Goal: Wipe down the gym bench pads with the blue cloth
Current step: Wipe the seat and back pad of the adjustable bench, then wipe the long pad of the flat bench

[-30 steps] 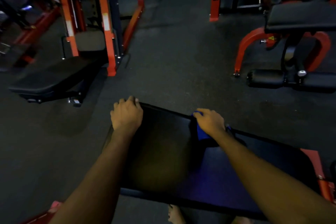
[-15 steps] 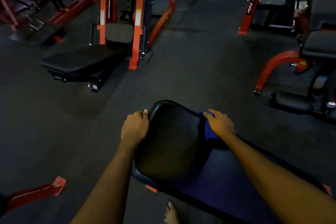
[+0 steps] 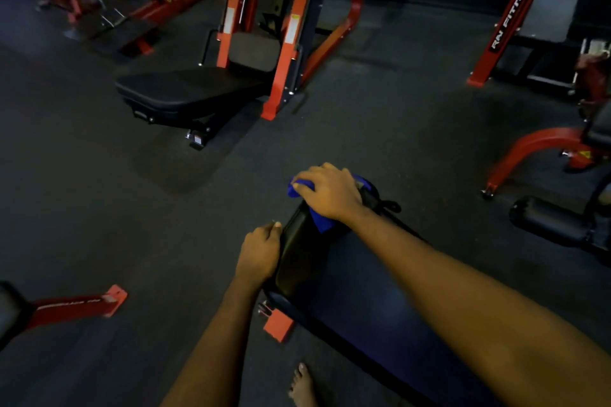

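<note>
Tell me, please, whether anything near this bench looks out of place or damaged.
Nothing looks spilled or damaged. One oddity: a bare foot on the floor beside the bench, unprotected among heavy machines.

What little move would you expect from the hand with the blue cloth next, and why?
Probably a pull of the cloth back along the pad toward the person. The right hand holds it over the pad's far end, the left hand grips the pad's side edge, and the nearer stretch lies uncovered.

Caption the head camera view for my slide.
Right hand holds the blue cloth on the bench pad, left hand grips the pad edge.
</note>
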Demonstrator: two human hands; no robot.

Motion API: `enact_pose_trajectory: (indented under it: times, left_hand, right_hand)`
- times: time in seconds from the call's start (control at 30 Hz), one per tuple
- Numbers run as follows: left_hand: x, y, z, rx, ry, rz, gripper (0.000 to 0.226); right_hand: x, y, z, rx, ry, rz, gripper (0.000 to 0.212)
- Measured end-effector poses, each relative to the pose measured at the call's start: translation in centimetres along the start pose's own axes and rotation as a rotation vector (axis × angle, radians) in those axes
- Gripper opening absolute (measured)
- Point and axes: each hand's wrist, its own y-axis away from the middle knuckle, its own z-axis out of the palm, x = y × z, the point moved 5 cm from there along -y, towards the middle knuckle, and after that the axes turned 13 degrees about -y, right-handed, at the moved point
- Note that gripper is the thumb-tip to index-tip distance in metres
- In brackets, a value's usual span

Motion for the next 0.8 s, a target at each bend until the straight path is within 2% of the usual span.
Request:
enact_pose_trajectory:
  times: [0.07,0.17,0.23,0.27,0.33,0.4,0.57,0.67,0.73,0.8]
  left_hand:
    - [0.0,0.4,0.0,0.015,0.057,-0.012,0.041]
    - [0.1,0.8,-0.1,0.025,0.09,-0.024,0.045]
    - [-0.1,0.5,0.0,0.034,0.084,-0.025,0.044]
    - [-0.3,0.4,0.1,0.036,0.083,-0.029,0.043]
    - [-0.6,0.1,0.4,0.046,0.092,-0.038,0.041]
    - [-0.7,0.1,0.3,0.064,0.087,-0.046,0.039]
    - [-0.3,0.9,-0.8,0.121,-0.031,0.004,0.024]
    - [0.7,2.2,-2.9,0.183,0.025,0.029,0.02]
    - [1.5,3.3,-4.8,0.232,0.131,0.057,0.03]
    - [2.1,5.0,-6.9,0.281,0.211,0.105,0.046]
  right_hand:
    - [2.2,1.1,-0.6,0.073,-0.143,0.048,0.033]
    - [7.3,2.4,-2.0,0.18,-0.341,0.396,0.038]
    - [9.3,3.4,-2.3,0.18,-0.339,0.624,0.044]
    - [9.4,3.6,-2.2,0.183,-0.324,0.667,0.046]
    - [7.9,3.3,-1.8,0.232,-0.301,0.619,0.039]
    - [5.5,2.9,-1.4,0.325,-0.271,0.466,0.031]
    - [2.4,4.1,-1.7,0.427,-0.301,0.231,0.026]
    - [-0.7,4.8,-2.8,0.384,-0.502,0.054,0.023]
    - [-3.0,5.2,-3.4,0.315,-0.668,0.011,0.021]
    - [-5.0,5.3,-3.6,0.237,-0.695,0.03,0.016]
